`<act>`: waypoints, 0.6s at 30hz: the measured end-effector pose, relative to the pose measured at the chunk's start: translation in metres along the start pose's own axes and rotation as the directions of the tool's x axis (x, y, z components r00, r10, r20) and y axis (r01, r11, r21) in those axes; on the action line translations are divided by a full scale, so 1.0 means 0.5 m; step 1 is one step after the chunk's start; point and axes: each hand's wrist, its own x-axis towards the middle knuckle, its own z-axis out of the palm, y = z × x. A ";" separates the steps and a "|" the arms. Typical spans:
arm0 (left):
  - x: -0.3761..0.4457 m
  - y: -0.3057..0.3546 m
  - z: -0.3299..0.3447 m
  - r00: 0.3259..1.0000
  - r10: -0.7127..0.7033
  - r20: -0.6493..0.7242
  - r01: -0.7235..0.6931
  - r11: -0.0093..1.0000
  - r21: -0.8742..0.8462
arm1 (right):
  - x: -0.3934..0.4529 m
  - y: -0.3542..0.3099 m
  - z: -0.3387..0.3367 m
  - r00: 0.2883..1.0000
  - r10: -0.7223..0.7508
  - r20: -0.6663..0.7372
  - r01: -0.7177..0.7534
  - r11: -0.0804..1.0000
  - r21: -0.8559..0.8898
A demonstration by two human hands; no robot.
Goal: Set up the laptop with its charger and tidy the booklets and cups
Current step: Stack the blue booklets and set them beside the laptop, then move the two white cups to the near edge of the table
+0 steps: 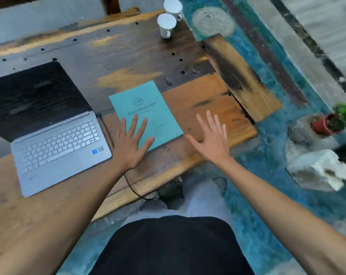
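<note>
Here, a person is standing by a wooden table [128, 56] and looking down at both hands. The left hand [131, 142] is lying flat with its fingers spread wide, holding nothing. Its fingers are sitting over the near left corner of a teal booklet [148, 108], though I cannot tell if they are pressing on it. The right hand [212, 139] is also spread wide with nothing in it, and it is hanging over the bare wood just to the right of the booklet.

The booklet is lying flat near the middle of the table, turned a little. A silver laptop [57, 143] is sitting open to the left of it, near the left hand, and its screen is showing dark. A thin black cable [132, 189] is running along the laptop's right side, passing under the left wrist and dropping over the near edge of the table.

Two white cups [169, 18] are standing close together at the far right corner of the table, well apart from the hands. A small plant in a red pot [325, 124] is sitting on the blue floor [267, 195] to the right, next to a white rock [317, 169]
</note>
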 end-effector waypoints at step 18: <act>-0.138 0.243 0.199 0.850 0.418 0.319 -0.446 0.895 0.015 | -0.411 0.168 -0.008 0.900 0.429 -0.084 -0.414 0.898 0.152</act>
